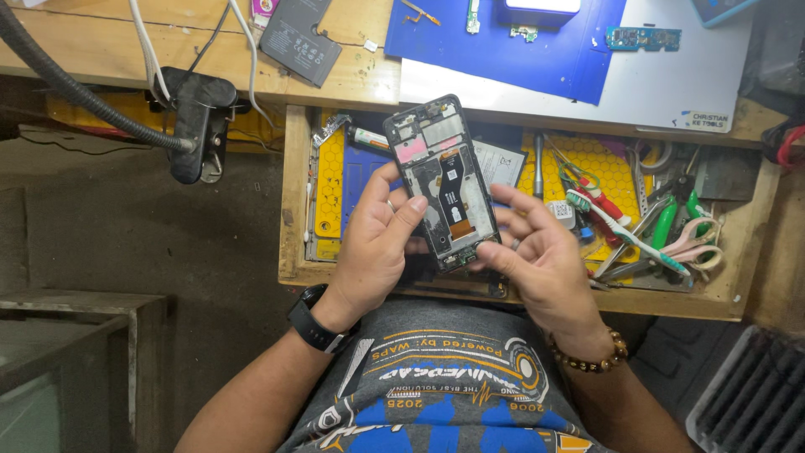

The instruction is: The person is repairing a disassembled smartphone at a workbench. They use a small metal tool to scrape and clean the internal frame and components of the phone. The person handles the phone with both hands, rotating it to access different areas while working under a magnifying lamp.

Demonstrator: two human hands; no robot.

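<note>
An opened smartphone with its back cover off shows a black frame, circuit boards and an orange flex cable. It is held upright over an open wooden drawer. My left hand grips its left edge, thumb across the lower part. My right hand touches the phone's bottom right corner with thumb and fingertips, the other fingers spread. A black watch is on my left wrist, a bead bracelet on my right.
The drawer holds yellow honeycomb mats, a toothbrush, tweezers, scissors and green-handled tools. On the bench above lie a blue mat, small circuit boards and a phone battery. A black lamp clamp stands at the left.
</note>
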